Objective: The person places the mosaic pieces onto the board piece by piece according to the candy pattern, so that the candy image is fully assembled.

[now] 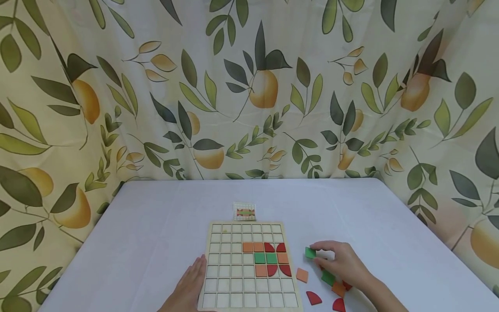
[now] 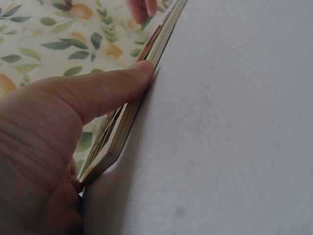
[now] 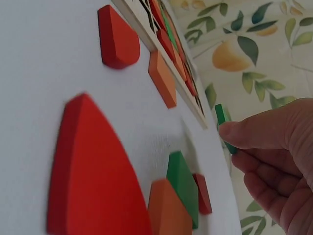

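In the head view my right hand (image 1: 340, 261) is to the right of the wooden grid board (image 1: 230, 286), pinching a green square tile (image 1: 310, 252) between thumb and fingers. The right wrist view shows this green tile (image 3: 220, 114) held on edge, clear of the table. My left hand (image 1: 190, 281) rests against the board's left side with its fingers extended. Its thumb (image 2: 112, 88) lies along the board's edge in the left wrist view. Orange squares, green squares and red quarter-circles fill part of the grid's right half, in three rows.
Loose tiles lie right of the board: an orange square (image 1: 302, 275), a red quarter-circle (image 1: 313, 298), a green square (image 1: 328, 278), another orange square (image 1: 338, 289) and more red pieces. A small pattern card (image 1: 244, 212) lies behind the board. Patterned curtains surround the white table (image 1: 163, 216).
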Demonstrator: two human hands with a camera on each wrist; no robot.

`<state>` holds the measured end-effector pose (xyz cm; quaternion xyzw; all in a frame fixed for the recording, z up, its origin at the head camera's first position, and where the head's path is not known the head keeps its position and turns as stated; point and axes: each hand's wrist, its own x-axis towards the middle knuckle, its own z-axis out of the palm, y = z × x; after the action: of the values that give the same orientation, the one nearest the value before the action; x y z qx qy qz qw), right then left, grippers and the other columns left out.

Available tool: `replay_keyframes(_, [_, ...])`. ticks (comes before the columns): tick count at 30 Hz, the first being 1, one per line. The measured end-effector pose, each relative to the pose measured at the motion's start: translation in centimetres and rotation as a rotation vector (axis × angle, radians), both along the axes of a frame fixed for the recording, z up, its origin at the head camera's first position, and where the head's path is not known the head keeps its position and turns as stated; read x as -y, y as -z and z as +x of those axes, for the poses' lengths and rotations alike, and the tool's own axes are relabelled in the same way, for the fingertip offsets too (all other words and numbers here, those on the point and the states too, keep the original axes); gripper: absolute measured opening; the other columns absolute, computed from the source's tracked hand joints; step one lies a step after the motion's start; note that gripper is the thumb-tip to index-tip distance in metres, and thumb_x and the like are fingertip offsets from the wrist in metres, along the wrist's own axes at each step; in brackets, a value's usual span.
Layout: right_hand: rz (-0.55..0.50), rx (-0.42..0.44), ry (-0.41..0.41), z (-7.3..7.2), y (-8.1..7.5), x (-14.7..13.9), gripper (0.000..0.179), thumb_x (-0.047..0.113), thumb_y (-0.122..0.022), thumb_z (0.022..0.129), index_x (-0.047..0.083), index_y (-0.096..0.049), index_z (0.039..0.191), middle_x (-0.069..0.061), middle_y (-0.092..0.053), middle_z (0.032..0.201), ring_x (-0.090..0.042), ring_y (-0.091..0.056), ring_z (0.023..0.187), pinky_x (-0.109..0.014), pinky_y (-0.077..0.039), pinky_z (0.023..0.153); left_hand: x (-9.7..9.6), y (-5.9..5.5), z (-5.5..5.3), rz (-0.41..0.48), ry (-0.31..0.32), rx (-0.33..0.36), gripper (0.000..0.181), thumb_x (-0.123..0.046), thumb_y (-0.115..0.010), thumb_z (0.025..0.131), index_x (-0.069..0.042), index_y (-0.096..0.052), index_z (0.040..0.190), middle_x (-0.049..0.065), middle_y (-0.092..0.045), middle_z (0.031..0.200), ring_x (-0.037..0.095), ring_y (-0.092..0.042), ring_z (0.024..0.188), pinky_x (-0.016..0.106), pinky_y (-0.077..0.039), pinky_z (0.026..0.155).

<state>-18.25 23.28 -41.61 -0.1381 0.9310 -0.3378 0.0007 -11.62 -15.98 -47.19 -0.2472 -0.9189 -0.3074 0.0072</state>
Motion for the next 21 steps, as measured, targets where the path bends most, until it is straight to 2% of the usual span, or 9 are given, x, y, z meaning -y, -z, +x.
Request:
replay_keyframes(2, [-0.005,-0.009,-0.027,0.0,0.0,0.4,0.027,0.012,-0.076,0.075,0.011,-0.071,0.101,-0.001,-0.067,0.101,-0.023,-0.060,0.099,-0.040,-0.049,0.081,0.0,0.2,0.0,-0.001,0.004,-0.028,0.120,-0.070,-0.061,0.069,0.021,-0.017,0.135,0.036,-0.020,0.141,0.048,-0.020,0.128,0.007,0.012,0.094])
replay_keyframes(8, [-0.054,-0.019,-0.107,-0.2,0.5,1.8,0.024,0.015,-0.075,0.077,0.013,-0.071,0.100,0.000,-0.067,0.101,-0.024,-0.060,0.098,-0.034,-0.052,0.072,0.0,0.2,0.0,0.006,0.007,-0.023,0.119,-0.067,-0.063,0.069,0.021,-0.016,0.134,0.036,-0.020,0.140,0.048,-0.019,0.128,0.005,0.014,0.092])
replay_keyframes(9, [-0.054,-0.022,-0.117,-0.2,0.6,2.1,0.024,0.016,-0.075,0.077,0.013,-0.071,0.100,0.001,-0.067,0.101,-0.024,-0.059,0.098,-0.034,-0.052,0.073,0.0,0.1,0.0,0.008,0.003,-0.006,0.119,-0.066,-0.064,0.069,0.021,-0.016,0.134,0.036,-0.020,0.141,0.048,-0.019,0.129,0.005,0.014,0.092])
replay_keyframes(14, [-0.032,-0.052,-0.151,-0.2,0.6,3.3,0.024,0.014,-0.075,0.076,0.014,-0.071,0.100,0.006,-0.067,0.100,-0.019,-0.060,0.098,-0.040,-0.049,0.081,-0.1,0.1,0.0,0.009,-0.004,-0.024,0.121,-0.067,-0.064,0.068,0.022,-0.016,0.134,0.037,-0.021,0.140,0.048,-0.019,0.128,0.005,0.014,0.093])
replay_keyframes(17, [-0.021,-0.062,-0.181,-0.4,0.4,4.0,0.025,0.012,-0.074,0.077,0.013,-0.070,0.102,0.007,-0.067,0.099,-0.016,-0.060,0.097,-0.040,-0.048,0.082,-0.1,0.1,0.0,0.006,-0.006,-0.033,0.122,-0.068,-0.064,0.067,0.022,-0.016,0.134,0.037,-0.021,0.140,0.048,-0.020,0.128,0.006,0.014,0.093])
replay_keyframes(21, [-0.001,-0.051,-0.234,-0.8,0.2,5.1,0.024,0.013,-0.073,0.079,0.013,-0.070,0.103,0.008,-0.067,0.099,-0.014,-0.060,0.097,-0.038,-0.048,0.082,-0.1,0.1,0.0,0.015,-0.007,-0.003,0.122,-0.066,-0.065,0.067,0.021,-0.014,0.135,0.037,-0.019,0.141,0.048,-0.017,0.129,0.006,0.015,0.093])
